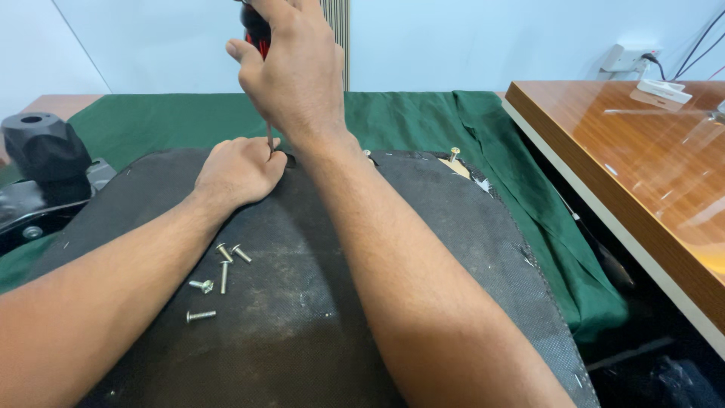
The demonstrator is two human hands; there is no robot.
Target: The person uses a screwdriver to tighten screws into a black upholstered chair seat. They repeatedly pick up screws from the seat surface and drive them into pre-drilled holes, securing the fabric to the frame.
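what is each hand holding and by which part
The right hand holds a screwdriver by its red-and-black handle; the left hand steadies its shaft near the tip.

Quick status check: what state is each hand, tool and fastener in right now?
Right hand: closed around the screwdriver handle.
Screwdriver: upright, tip hidden at the seat panel's far edge.
Left hand: resting on the seat panel, fingers steadying the shaft.
Loose screws: five, lying removed on the panel.
Corner screw: standing proud at the far right corner.
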